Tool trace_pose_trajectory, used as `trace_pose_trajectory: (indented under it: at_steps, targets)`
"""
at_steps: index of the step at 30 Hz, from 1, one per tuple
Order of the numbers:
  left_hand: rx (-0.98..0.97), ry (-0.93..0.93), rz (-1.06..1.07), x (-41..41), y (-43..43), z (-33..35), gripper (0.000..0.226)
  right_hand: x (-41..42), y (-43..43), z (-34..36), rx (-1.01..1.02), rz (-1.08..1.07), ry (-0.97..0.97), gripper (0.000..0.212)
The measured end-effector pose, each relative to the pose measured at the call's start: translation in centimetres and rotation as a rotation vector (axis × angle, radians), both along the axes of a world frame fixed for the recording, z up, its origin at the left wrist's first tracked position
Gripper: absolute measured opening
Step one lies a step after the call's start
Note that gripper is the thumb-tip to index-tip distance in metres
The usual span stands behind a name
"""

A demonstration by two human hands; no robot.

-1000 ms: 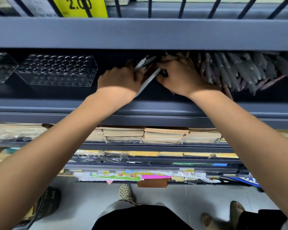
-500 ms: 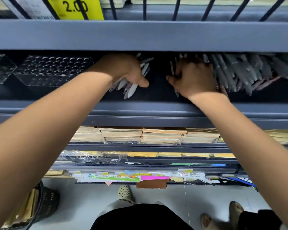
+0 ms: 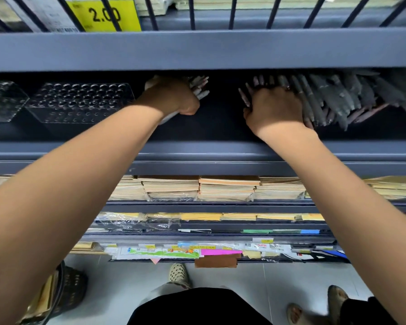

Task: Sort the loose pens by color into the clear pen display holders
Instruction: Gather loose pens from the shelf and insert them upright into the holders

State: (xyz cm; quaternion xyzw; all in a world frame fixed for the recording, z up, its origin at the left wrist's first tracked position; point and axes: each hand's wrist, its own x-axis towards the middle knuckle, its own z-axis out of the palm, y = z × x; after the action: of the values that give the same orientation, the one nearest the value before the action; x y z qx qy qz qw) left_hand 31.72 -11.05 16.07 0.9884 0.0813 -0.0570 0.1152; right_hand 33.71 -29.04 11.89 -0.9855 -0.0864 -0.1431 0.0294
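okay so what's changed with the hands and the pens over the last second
The hands have parted. The left hand carried a bundle of pens leftward, toward the clear holder, gripping it. The right hand moved right onto the loose pen pile. The holder stayed put, with no pens visible in it.

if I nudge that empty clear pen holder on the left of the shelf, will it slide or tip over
The pen holder would probably slide rather than tip: it looks low and wide, sitting flat on the shelf. It is likely light, since its holes appear empty and its walls look like thin clear plastic. It should stay stiff when pushed.
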Motion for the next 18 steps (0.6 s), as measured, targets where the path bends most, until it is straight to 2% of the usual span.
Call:
trace_pose_trajectory:
  at_steps: [4,6,8,10,13,16,18]
  targets:
    - [-0.017,-0.016,0.044,-0.3,0.5,0.1,0.049,0.0,-0.3,0.4,-0.028,0.05,0.08,0.041]
    - [-0.137,-0.033,0.1,-0.6,1.0,0.1,0.031,-0.2,-0.8,0.6,-0.016,0.062,0.079,0.041]
    - [-0.323,0.024,0.155,-0.7,1.4,0.1,0.024,-0.4,-1.4,0.9,0.064,0.051,0.034,0.039]
    - [-0.538,0.117,0.211,-0.6,1.5,-0.1,0.023,-0.7,-2.2,1.2,0.226,0.037,-0.018,0.038]
    - [-0.73,0.161,0.255,-1.3,1.6,-0.2,0.014,-1.6,-3.3,1.2,0.598,0.044,0.076,0.029]
    - [-0.837,0.092,0.247,-3.9,2.0,-0.1,0.024,-3.8,-3.8,0.1,0.941,0.094,0.08,0.013]
    - [-1.065,0.023,0.286,-6.3,2.1,-0.2,0.02,-5.7,-4.0,-0.7,1.149,0.122,0.14,0.009]
